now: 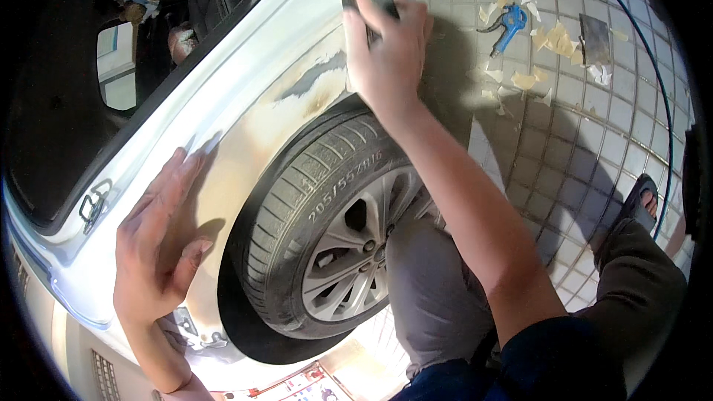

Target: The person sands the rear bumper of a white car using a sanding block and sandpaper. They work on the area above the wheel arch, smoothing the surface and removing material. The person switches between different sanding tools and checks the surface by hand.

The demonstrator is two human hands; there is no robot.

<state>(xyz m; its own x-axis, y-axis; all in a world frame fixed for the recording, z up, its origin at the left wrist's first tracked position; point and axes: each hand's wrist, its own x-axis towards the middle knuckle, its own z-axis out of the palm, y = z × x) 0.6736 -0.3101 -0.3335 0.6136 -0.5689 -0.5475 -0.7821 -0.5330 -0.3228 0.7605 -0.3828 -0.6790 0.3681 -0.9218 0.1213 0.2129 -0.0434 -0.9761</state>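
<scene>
A white car's rear fender (230, 141) curves across the view, with tan, sanded-looking filler and grey bare patches above the wheel arch. My right hand (390, 56) grips a dark block (384, 3), which looks like a sanding block, against the panel beyond the top of the arch. Part of the block is hidden under my fingers. My left hand (158, 234) rests on the fender at the left, fingers stretched out and thumb apart, holding nothing. Between my arms sits the black tyre (286, 230) on its silver alloy wheel (356, 282).
On the tiled floor (631, 115) at the right lie a blue air blow gun (511, 26), torn yellowish paper scraps (557, 39) and a dark flat sheet (594, 38). A dark hose (653, 67) runs along the far right. My bent knee (434, 282) is close to the wheel.
</scene>
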